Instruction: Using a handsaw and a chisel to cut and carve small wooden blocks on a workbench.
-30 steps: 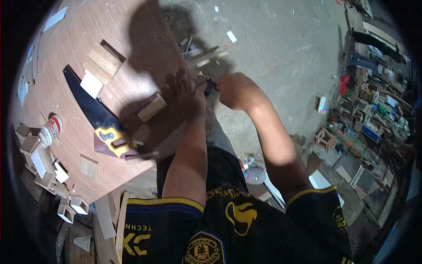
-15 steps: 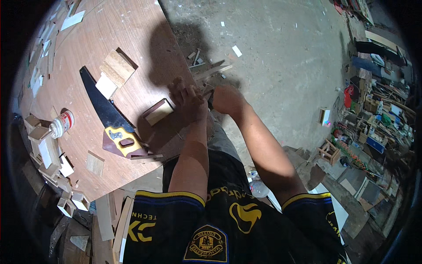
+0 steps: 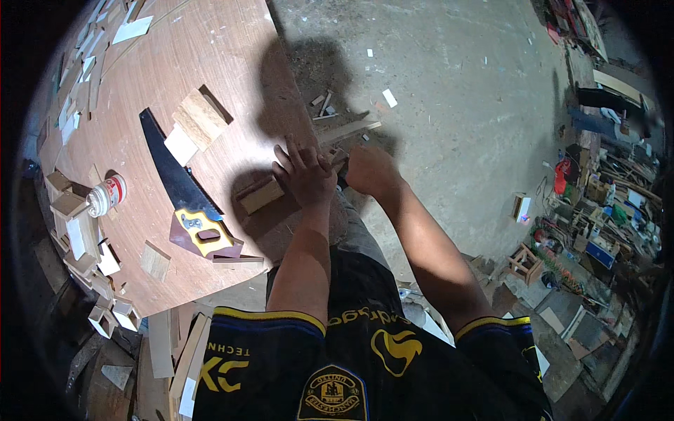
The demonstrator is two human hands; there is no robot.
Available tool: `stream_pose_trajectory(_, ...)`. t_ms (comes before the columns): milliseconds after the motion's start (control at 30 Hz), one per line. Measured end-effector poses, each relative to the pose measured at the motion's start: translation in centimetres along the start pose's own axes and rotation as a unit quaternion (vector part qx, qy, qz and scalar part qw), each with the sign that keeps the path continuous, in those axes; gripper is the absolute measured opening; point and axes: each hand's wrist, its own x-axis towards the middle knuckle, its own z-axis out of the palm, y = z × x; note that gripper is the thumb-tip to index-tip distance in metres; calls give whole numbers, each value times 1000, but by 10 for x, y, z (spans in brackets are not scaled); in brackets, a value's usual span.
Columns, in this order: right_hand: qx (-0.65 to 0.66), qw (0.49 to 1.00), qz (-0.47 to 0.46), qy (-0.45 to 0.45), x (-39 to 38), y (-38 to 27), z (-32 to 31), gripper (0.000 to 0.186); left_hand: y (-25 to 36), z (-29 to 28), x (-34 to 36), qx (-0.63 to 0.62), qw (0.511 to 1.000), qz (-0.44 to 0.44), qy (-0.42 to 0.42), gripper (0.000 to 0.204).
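Fingers spread, my left hand [image 3: 307,174] lies at the table's right edge. Beside its fingertips, in shadow, rests a small wooden block [image 3: 260,197]. My right hand [image 3: 372,170] is closed in a fist just past the edge, close to the left one. A dark bit shows by its knuckles, but what it grips is mostly hidden. Left of the hands lies a handsaw [image 3: 177,179] with a black blade and yellow handle, its handle over a dark brown piece. Near the blade sit a light wood block [image 3: 202,117] and a white-faced piece [image 3: 181,145].
A white-and-red jar [image 3: 107,196] stands on the wooden table [image 3: 217,56] at left, near several small open wooden boxes [image 3: 77,238]. Wood offcuts [image 3: 351,132] lie on the concrete floor beyond the edge. A small wooden stool [image 3: 525,263] and piled clutter are at right.
The whole view has shifted slightly. My left hand's fingers are spread wider and lie nearer the small block, covering part of it. My right fist stays closed beside it.
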Motion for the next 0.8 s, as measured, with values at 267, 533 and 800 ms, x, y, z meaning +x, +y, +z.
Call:
stream_pose_trajectory(267, 5, 998, 66, -8, -3, -3, 24, 24, -5, 7, -2, -12, 1000, -14, 6, 15)
stream_pose_trajectory(533, -39, 999, 24, -16, -29, -5, 1, 25, -6, 4, -2, -53, 999, -4, -5, 13)
stream_pose_trajectory(800, -23, 999, -6, 35, -5, 18, 27, 25, -5, 2, -3, -79, 997, 0, -15, 15)
